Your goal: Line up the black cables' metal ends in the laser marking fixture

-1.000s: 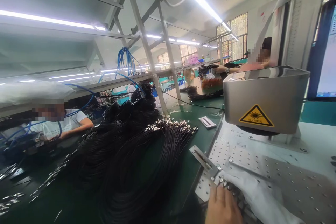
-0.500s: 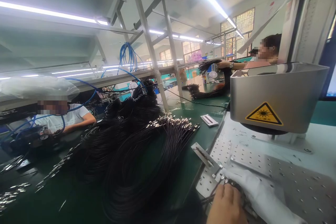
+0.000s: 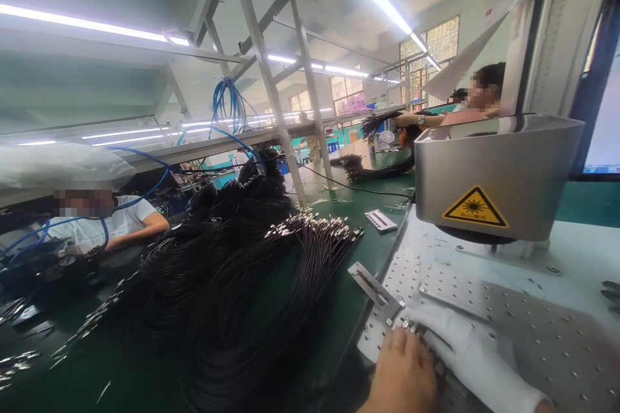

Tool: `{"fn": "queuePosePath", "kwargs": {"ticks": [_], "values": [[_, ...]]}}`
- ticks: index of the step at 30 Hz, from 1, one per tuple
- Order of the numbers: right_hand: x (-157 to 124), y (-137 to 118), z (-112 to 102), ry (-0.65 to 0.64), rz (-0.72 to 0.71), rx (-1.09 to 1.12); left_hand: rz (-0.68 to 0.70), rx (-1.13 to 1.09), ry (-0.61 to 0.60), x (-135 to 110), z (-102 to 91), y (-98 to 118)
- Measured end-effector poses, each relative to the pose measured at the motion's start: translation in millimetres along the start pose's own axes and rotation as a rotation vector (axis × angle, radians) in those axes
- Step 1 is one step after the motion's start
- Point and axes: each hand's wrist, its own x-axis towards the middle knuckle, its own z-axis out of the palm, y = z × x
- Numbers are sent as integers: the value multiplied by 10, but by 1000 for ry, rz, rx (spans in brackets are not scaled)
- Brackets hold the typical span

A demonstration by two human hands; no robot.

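Observation:
My bare left hand (image 3: 404, 368) is at the lower right, its fingers closed together over black cables, which are mostly hidden under it. Small metal cable connectors (image 3: 409, 324) show just beyond its fingertips, beside a metal jig (image 3: 372, 287) on the perforated metal plate (image 3: 527, 329). My right hand (image 3: 465, 345), in a white glove, reaches in from the right. Its fingers are bent down near the connectors; what they grip is hidden. Left of my hands, a large bundle of black cables (image 3: 271, 335) with silvery ends lies on the green table (image 3: 145, 374).
A grey laser head (image 3: 494, 181) with a yellow warning label hangs over the plate. A slotted white piece (image 3: 381, 221) lies near the table edge. One person (image 3: 121, 219) works at left; another (image 3: 484, 100) holds cables behind the machine. A monitor (image 3: 600, 97) stands right.
The view has swung slightly right, so the scene sits further left. My gloved right hand has moved forward against the left hand; both remain at the jig.

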Motion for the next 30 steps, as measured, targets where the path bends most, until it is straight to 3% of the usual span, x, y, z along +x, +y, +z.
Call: {"fn": "queuePosePath", "kwargs": {"ticks": [2, 4, 6, 9, 12, 16, 18, 22, 30], "values": [[4, -40, -13, -26, 4, 17, -61, -24, 110, -11, -7, 21], [1, -81, -31, -16, 20, 39, -206, -51, 187, -52, 14, 68], [-7, -110, -49, -9, 24, 59, -294, -70, 194, -114, 42, 112], [-29, -103, -45, -46, 15, 79, -190, -82, 96, -194, 53, 122], [-48, -47, 27, -46, 38, 75, -63, -72, 73, -221, 53, 74], [-37, -23, 80, -39, 56, 64, -209, -29, 134, -181, 72, -40], [-21, -64, 33, -48, 64, 58, -204, -19, 29, -138, 56, -122], [9, -150, -76, -72, 107, 48, -11, -28, -301, -64, 14, -261], [36, -104, -10, -86, 111, 57, -156, 57, -273, -169, 98, -175]]}}
